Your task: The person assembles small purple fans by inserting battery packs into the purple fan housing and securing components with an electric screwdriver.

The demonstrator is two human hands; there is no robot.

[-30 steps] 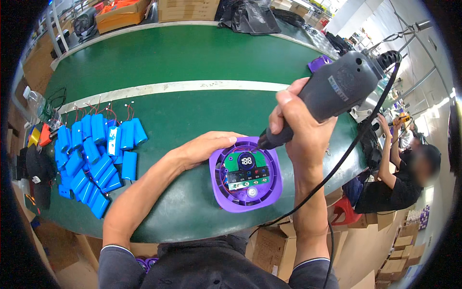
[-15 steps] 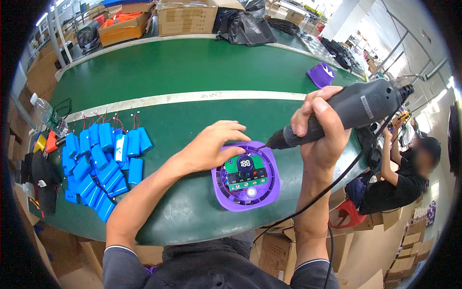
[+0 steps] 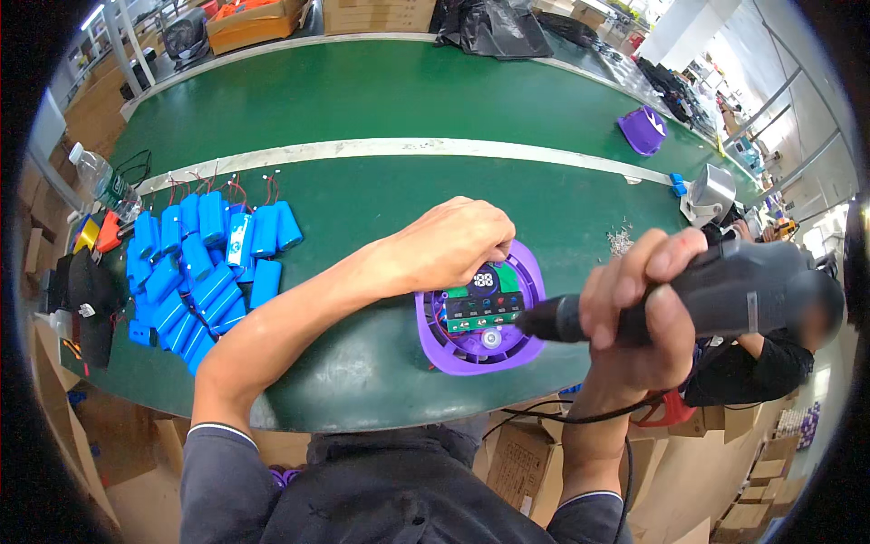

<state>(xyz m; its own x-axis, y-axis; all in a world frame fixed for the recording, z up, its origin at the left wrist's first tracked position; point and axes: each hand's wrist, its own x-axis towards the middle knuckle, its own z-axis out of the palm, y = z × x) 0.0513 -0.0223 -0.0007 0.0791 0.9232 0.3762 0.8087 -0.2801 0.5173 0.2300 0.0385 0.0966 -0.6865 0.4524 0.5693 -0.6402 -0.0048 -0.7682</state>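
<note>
A round purple plastic housing (image 3: 435, 347) lies on the green bench in front of me. Inside it sits a green circuit board (image 3: 494, 319) with a lit digit display and a row of small buttons. My left hand (image 3: 453, 240) reaches over the housing's far rim, its fingers pinched together. Whatever they may hold is hidden or too small to name. In my right hand (image 3: 639, 313) is a dark grey electric screwdriver (image 3: 729, 304), slightly blurred, its nose pointing left. The nose hangs by the housing's right side; the bit cannot be made out.
Blue battery packs (image 3: 213, 290) with thin wires are heaped at the left, beside a plastic bottle (image 3: 104, 186). Loose screws (image 3: 621, 240) lie at the right, near a silver metal piece (image 3: 711, 193). Farther back stands another purple part (image 3: 642, 131). The screwdriver's cable (image 3: 580, 419) hangs down; a co-worker sits at the right.
The screwdriver has moved away from the housing's far rim, lower and to the right. My left hand has gone from resting spread on the rim to a pinch over it. The view has shifted.
</note>
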